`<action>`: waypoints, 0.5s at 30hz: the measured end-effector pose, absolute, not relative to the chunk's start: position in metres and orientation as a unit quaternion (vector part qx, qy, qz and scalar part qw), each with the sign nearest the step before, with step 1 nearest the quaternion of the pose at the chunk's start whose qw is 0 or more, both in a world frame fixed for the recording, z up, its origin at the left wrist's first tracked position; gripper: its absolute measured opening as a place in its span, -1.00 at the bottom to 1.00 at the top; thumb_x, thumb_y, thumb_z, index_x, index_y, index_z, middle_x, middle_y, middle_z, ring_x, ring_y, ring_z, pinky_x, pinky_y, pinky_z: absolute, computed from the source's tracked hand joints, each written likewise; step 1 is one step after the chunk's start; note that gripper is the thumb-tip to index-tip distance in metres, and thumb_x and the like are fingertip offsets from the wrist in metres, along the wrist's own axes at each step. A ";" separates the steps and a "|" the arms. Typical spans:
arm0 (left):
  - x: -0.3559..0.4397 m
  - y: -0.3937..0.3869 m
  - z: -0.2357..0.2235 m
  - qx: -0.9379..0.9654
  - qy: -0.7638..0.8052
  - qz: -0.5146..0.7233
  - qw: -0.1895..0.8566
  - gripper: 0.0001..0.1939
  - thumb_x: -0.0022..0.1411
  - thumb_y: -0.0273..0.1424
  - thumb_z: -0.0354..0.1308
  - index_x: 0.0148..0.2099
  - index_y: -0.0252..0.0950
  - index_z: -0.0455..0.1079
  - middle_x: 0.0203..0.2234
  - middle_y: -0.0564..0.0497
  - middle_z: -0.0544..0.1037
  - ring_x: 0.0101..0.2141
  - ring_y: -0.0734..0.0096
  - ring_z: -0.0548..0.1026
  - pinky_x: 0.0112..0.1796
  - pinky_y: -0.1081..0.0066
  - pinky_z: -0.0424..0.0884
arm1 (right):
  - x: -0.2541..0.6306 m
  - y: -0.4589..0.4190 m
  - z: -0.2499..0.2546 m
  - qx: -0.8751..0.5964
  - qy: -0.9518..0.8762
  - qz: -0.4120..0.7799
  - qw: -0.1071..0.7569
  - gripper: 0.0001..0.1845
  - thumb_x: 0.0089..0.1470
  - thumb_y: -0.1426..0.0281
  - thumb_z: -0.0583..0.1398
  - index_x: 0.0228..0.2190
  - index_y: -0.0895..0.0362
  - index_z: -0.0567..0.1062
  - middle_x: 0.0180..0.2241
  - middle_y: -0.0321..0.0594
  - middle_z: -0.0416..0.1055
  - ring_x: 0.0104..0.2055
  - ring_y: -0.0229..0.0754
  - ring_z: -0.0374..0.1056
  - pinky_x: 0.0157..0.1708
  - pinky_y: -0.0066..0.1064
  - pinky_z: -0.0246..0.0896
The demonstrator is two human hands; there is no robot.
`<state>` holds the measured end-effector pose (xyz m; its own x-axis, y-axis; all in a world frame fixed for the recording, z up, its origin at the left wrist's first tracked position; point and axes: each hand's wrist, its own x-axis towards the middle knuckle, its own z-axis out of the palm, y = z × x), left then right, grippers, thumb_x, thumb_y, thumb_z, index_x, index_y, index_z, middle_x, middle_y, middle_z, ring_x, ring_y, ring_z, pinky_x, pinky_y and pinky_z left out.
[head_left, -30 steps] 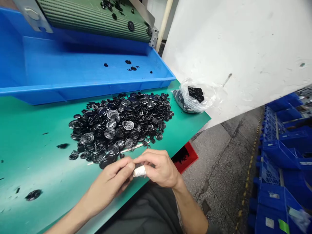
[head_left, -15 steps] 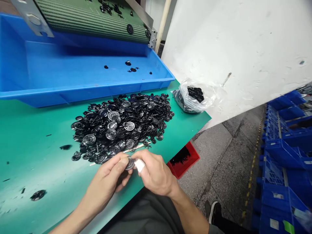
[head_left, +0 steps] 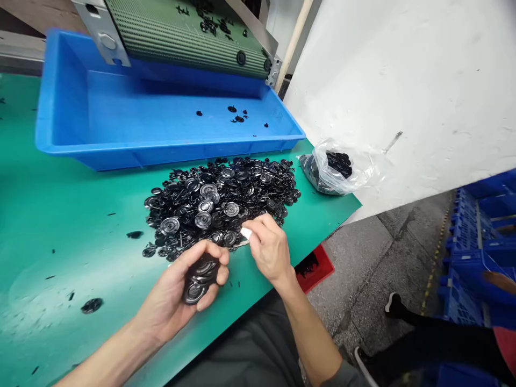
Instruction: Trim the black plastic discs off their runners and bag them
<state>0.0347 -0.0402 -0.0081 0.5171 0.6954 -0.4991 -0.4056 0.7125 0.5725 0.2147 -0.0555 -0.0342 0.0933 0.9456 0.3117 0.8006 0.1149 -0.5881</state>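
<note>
My left hand (head_left: 169, 295) is cupped palm up, its fingers curled round several black round plastic discs (head_left: 198, 282) with ringed faces. On the green table top beyond it lies a heap of similar black plastic parts (head_left: 221, 199), discs and small stemmed pieces mixed. My right hand (head_left: 269, 250) is at the near right edge of this heap, thumb and fingers pinched together. White tape wraps one of its fingers. What the pinch holds, if anything, is hidden. A thin pale stick (head_left: 242, 244) shows partly between the heap and my right hand.
Behind the heap stands a blue tray (head_left: 161, 150) with a few black bits, below a green conveyor belt (head_left: 189, 48). A clear plastic bag (head_left: 322, 166) of black parts sits right. Below the edge is a red bin (head_left: 322, 274). Another person's legs (head_left: 435, 333) show right.
My hands have come apart. The left now shows several discs in its palm, and the right has moved up to the heap's edge. The view has shifted left; another person's legs show more.
</note>
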 end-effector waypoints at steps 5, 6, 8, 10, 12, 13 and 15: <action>0.034 -0.040 -0.010 0.287 0.406 0.294 0.816 -0.67 0.20 -0.10 0.26 -0.34 -0.27 0.37 -0.49 0.06 0.46 -0.59 0.58 0.29 -0.74 0.68 0.15 | 0.211 -0.060 -0.029 -0.633 -0.676 0.082 0.367 -0.65 0.13 0.63 -0.01 -0.25 0.16 0.53 -0.23 -0.12 0.40 -0.21 -0.17 0.37 -0.17 -0.36 0.31; 0.035 -0.040 -0.011 0.314 0.417 0.290 0.802 -0.67 0.21 -0.08 0.23 -0.26 -0.25 0.38 -0.49 0.07 0.46 -0.59 0.57 0.29 -0.74 0.68 0.14 | 0.210 -0.063 -0.025 -0.620 -0.689 0.088 0.365 -0.65 0.13 0.63 -0.02 -0.25 0.17 0.51 -0.22 -0.09 0.40 -0.18 -0.15 0.36 -0.15 -0.34 0.31; 0.036 -0.041 -0.012 0.370 0.425 0.279 0.778 -0.65 0.23 -0.04 0.19 -0.17 -0.21 0.35 -0.52 0.10 0.45 -0.60 0.55 0.28 -0.72 0.65 0.12 | 0.206 -0.072 -0.016 -0.578 -0.726 0.118 0.353 -0.68 0.15 0.63 -0.02 -0.25 0.18 0.49 -0.18 -0.06 0.41 -0.12 -0.13 0.35 -0.11 -0.31 0.32; 0.036 -0.042 -0.012 0.429 0.421 0.255 0.757 -0.61 0.24 0.01 0.14 -0.25 -0.24 0.33 -0.59 0.13 0.41 -0.66 0.59 0.21 -0.71 0.63 0.08 | 0.202 -0.079 -0.011 -0.534 -0.750 0.160 0.356 -0.70 0.18 0.62 -0.02 -0.23 0.18 0.47 -0.16 -0.06 0.43 -0.10 -0.14 0.36 -0.09 -0.30 0.33; 0.035 -0.044 -0.012 0.477 0.421 0.233 0.736 -0.55 0.25 0.04 0.09 -0.39 -0.27 0.30 -0.65 0.15 0.35 -0.69 0.62 0.14 -0.70 0.60 0.05 | 0.197 -0.084 -0.011 -0.514 -0.738 0.198 0.390 -0.72 0.18 0.61 0.01 -0.20 0.17 0.46 -0.18 -0.09 0.45 -0.14 -0.18 0.37 -0.13 -0.35 0.36; 0.034 -0.045 -0.012 0.494 0.422 0.227 0.725 -0.52 0.25 0.05 0.08 -0.43 -0.27 0.28 -0.67 0.15 0.33 -0.70 0.62 0.13 -0.69 0.59 0.04 | 0.196 -0.086 -0.012 -0.516 -0.720 0.217 0.411 -0.73 0.18 0.60 0.03 -0.19 0.16 0.47 -0.21 -0.12 0.45 -0.18 -0.20 0.38 -0.17 -0.38 0.37; 0.032 -0.048 -0.011 0.510 0.425 0.222 0.715 -0.50 0.25 0.06 0.05 -0.47 -0.26 0.27 -0.68 0.14 0.31 -0.69 0.60 0.11 -0.68 0.57 0.04 | 0.196 -0.088 -0.015 -0.526 -0.687 0.254 0.432 -0.75 0.14 0.59 0.09 -0.21 0.12 0.48 -0.27 -0.20 0.45 -0.27 -0.26 0.38 -0.26 -0.44 0.38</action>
